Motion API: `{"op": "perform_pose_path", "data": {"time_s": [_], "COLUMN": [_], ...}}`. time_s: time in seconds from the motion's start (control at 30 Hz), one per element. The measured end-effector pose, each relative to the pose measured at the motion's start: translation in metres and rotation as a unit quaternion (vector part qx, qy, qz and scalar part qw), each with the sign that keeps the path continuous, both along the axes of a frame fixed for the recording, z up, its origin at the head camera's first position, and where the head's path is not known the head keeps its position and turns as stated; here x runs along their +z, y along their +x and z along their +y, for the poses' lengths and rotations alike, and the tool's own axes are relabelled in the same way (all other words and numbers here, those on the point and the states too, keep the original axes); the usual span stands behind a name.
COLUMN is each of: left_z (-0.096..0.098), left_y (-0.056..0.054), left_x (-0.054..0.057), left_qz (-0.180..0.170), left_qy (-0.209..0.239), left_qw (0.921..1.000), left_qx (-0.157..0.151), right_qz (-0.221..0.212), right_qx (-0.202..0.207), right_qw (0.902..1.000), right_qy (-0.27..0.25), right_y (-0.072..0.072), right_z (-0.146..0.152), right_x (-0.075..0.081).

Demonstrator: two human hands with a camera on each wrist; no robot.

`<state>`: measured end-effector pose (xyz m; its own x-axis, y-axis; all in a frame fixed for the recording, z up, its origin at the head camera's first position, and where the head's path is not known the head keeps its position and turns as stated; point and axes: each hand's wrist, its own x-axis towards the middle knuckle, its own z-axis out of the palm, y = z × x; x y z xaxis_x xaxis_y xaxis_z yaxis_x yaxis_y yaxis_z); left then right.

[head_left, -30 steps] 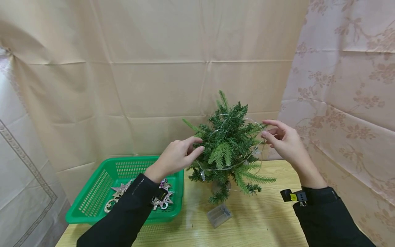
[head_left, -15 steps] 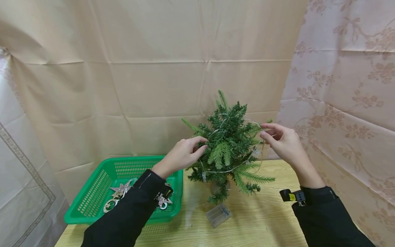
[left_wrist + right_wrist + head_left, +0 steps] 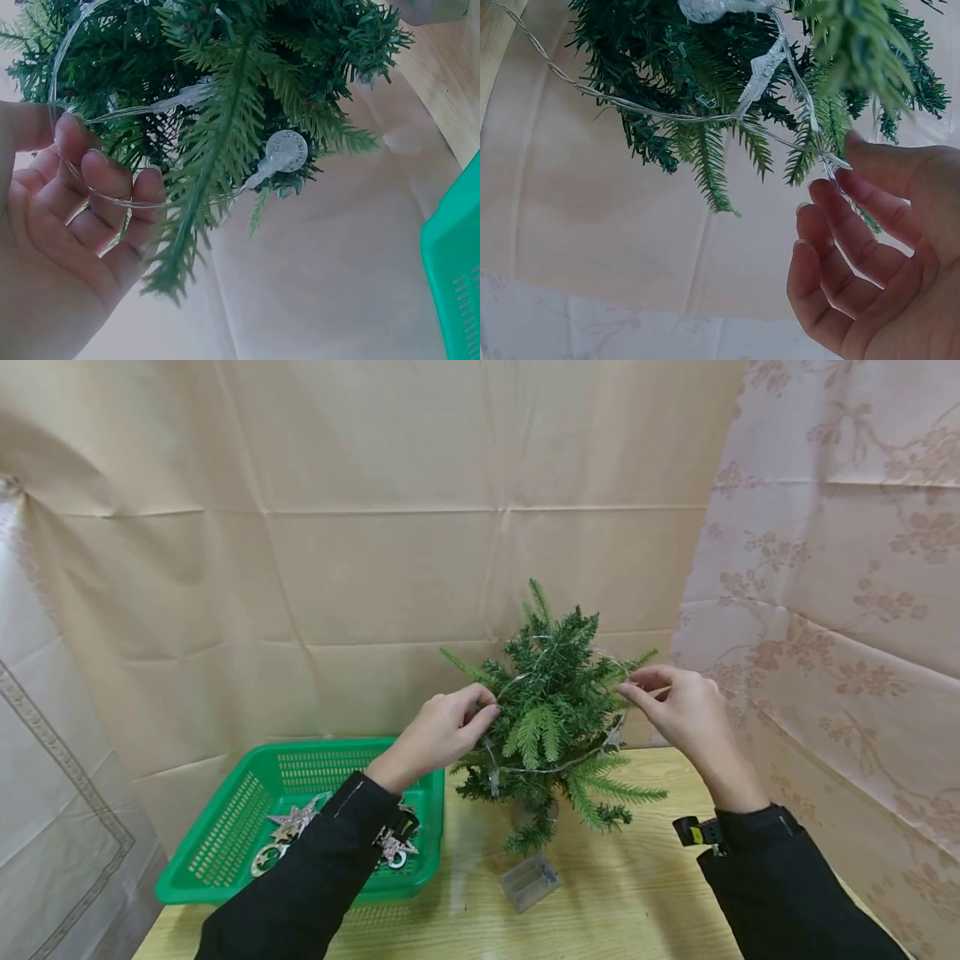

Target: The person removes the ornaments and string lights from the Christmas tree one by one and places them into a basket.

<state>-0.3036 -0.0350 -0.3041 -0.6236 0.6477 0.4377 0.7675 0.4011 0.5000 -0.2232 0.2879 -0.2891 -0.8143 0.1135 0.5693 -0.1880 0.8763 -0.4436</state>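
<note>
A small artificial Christmas tree (image 3: 555, 693) stands upright on the table, wrapped with a clear string of lights (image 3: 551, 768). My left hand (image 3: 435, 727) is at the tree's left side, thumb and index finger pinching the light wire (image 3: 135, 202). In the left wrist view a round clear bulb (image 3: 287, 150) hangs beside a light green branch tip (image 3: 199, 180). At the tree's right side my right hand (image 3: 682, 706) pinches a twisted stretch of wire (image 3: 660, 114) between thumb and index finger. Another clear bulb (image 3: 763, 75) shows near it among the needles.
A clear battery box (image 3: 530, 882) lies on the wooden table (image 3: 600, 902) in front of the tree. On the left is a green basket (image 3: 225, 827) with glittery star ornaments (image 3: 294, 820), partly covered by my left sleeve. A beige cloth (image 3: 390, 568) hangs behind.
My right hand has moved left toward the tree, its thumb and index finger coming closer together on the wire. The left hand has shifted slightly right. Tree, basket and box stay put.
</note>
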Motion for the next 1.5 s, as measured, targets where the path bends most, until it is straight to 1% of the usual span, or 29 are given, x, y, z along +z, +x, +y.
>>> {"op": "perform_pose_path", "data": {"time_s": [0.13, 0.33, 0.57, 0.77, 0.93, 1.03, 1.13, 1.27, 1.37, 1.5], "left_z": [-0.004, -0.010, -0.015, -0.017, -0.016, -0.016, -0.016, -0.013, -0.011, -0.009], "left_y": [0.000, 0.001, -0.001, -0.001, -0.001, -0.001, 0.001, 0.002, 0.003, 0.004], "left_x": [0.003, 0.009, 0.009, 0.011, 0.013, 0.015, 0.017, 0.022, 0.025, 0.030], "left_qz": [-0.003, -0.004, -0.005, -0.003, 0.002, 0.004, 0.008, 0.011, 0.002, -0.030], "left_qy": [0.001, -0.008, -0.007, -0.005, -0.001, 0.004, 0.012, 0.027, 0.038, 0.046], "left_qw": [1.0000, 1.0000, 1.0000, 0.9999, 0.9997, 0.9997, 0.9993, 0.9984, 0.9977, 0.9963], "left_qx": [-0.001, 0.002, 0.004, 0.015, 0.023, 0.025, 0.034, 0.048, 0.056, 0.066], "right_qz": [0.000, -0.006, -0.002, 0.005, -0.013, -0.021, -0.033, -0.072, -0.096, -0.096], "right_qx": [-0.003, 0.009, 0.019, 0.020, 0.014, 0.019, 0.038, 0.079, 0.098, 0.095], "right_qw": [1.0000, 0.9999, 0.9995, 0.9983, 0.9973, 0.9962, 0.9941, 0.9880, 0.9836, 0.9842], "right_qy": [0.008, -0.009, -0.026, -0.054, -0.071, -0.083, -0.096, -0.112, -0.117, -0.114], "right_y": [-0.003, -0.001, 0.001, 0.001, 0.000, -0.001, -0.002, -0.002, -0.002, -0.003], "right_z": [0.000, 0.003, 0.005, 0.004, 0.006, 0.007, 0.007, 0.008, 0.007, 0.007], "right_x": [0.003, 0.012, 0.020, 0.029, 0.032, 0.033, 0.033, 0.033, 0.032, 0.033]}}
